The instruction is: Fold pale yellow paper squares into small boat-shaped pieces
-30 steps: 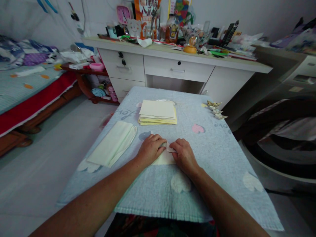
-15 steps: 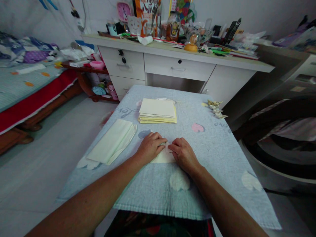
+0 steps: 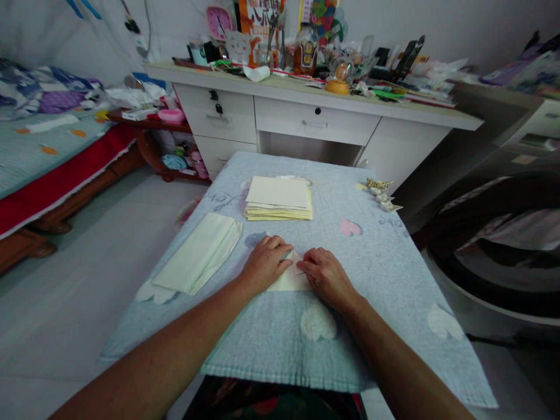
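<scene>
A small sheet of pale yellow paper (image 3: 289,282), partly folded, lies flat on the cloth-covered table between my hands. My left hand (image 3: 266,263) is closed at its left side, fingertips pressing the upper edge. On the other side my right hand (image 3: 326,273) pinches a folded-over flap with thumb and index finger. Both hands cover much of the sheet, so its full fold is hidden. Farther back sits a stack of cream and yellow paper (image 3: 277,192). To the left of my left hand is a folded pale green sheet (image 3: 199,252).
Several small folded paper pieces (image 3: 381,192) lie near the table's right edge. A blue cloth (image 3: 385,303) with heart prints covers the table. Beyond stands a white desk (image 3: 315,125) crowded with jars and papers; a washing machine (image 3: 494,280) is at right, a bed (image 3: 52,151) at left.
My right hand has shifted very slightly to the right and down, and a little more of the sheet shows between my hands. The view has tilted slightly.
</scene>
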Motion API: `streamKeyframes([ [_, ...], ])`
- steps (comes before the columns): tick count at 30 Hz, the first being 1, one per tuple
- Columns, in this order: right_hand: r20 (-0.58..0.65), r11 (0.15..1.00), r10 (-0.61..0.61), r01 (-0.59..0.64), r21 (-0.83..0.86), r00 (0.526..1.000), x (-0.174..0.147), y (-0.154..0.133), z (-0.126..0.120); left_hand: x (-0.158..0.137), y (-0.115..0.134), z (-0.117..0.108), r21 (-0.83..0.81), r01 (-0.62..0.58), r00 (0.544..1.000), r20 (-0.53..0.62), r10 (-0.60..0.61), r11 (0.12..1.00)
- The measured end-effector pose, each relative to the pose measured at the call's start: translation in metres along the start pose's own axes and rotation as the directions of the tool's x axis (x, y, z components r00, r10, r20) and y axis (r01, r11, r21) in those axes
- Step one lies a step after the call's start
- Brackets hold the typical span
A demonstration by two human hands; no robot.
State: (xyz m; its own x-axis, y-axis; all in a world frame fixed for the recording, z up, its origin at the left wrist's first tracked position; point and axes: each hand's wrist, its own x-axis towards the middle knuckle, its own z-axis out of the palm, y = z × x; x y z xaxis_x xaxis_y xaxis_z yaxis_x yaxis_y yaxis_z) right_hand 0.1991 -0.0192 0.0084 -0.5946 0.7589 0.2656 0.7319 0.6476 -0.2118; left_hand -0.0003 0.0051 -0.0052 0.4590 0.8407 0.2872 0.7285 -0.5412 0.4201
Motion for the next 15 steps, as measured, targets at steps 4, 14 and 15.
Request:
streamKeyframes([
  [4, 0.015, 1.000, -0.005, 0.005, 0.002, 1.000, -0.0014, 0.0002, -0.0012, -0.0003, 0.0004, -0.0002, 0.005, -0.010, 1.000, 0.010, 0.010, 1.000],
  [14, 0.003, 0.996, -0.068, 0.067, 0.062, 0.998, -0.0024, 0.0020, -0.0028, -0.0002, -0.0009, 0.0013, 0.002, -0.018, 1.000, 0.021, 0.017, 1.000],
  [15, 0.001, 0.996, -0.067, 0.066, 0.063, 0.998, -0.0025, 0.0021, -0.0025, -0.0004, -0.0010, 0.0012, 0.001, -0.018, 1.000, 0.021, 0.018, 1.000],
])
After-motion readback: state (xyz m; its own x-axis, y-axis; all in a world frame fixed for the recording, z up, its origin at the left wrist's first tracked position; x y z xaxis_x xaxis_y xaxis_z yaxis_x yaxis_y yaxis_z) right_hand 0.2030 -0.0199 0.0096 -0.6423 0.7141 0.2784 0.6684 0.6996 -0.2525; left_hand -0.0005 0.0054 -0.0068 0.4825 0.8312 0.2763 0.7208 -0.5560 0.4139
